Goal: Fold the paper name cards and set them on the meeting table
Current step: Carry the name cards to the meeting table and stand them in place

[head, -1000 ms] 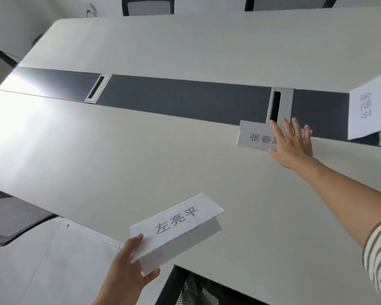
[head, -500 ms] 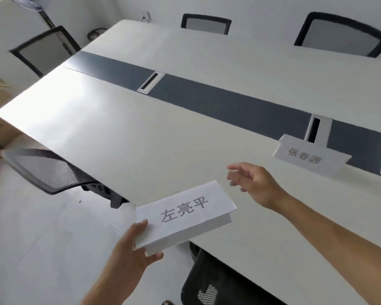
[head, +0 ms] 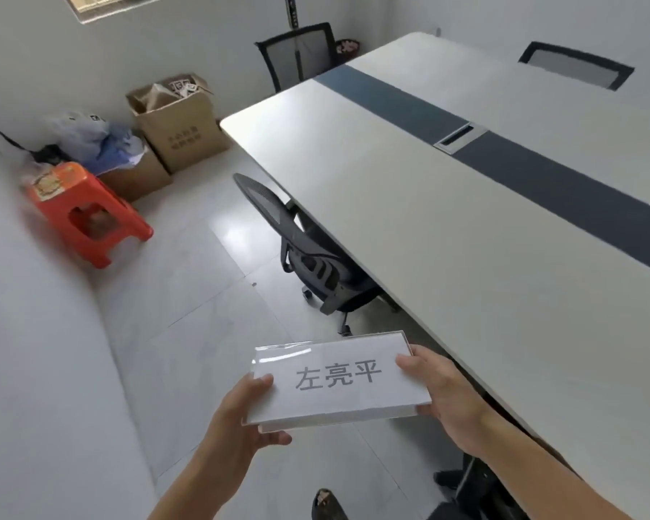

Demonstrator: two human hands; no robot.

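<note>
A folded white name card [head: 340,380] with three grey printed characters is held flat in front of me, over the floor beside the table's near edge. My left hand [head: 237,422] grips its left end, thumb on top. My right hand [head: 443,392] grips its right end. The long white meeting table [head: 447,234] with a dark centre strip [head: 541,174] runs along the right. No other name cards show in this view.
A black mesh chair [head: 308,253] is pushed under the table's near edge. An orange stool [head: 85,212], cardboard boxes [head: 177,125] and bags stand by the far left wall. More chairs [head: 299,54] sit at the table's far end. A silver cable slot [head: 458,138] lies in the strip.
My view has swung left, so the two cards standing on the table are out of sight. My right hand has come back and taken hold of the card's right end.
</note>
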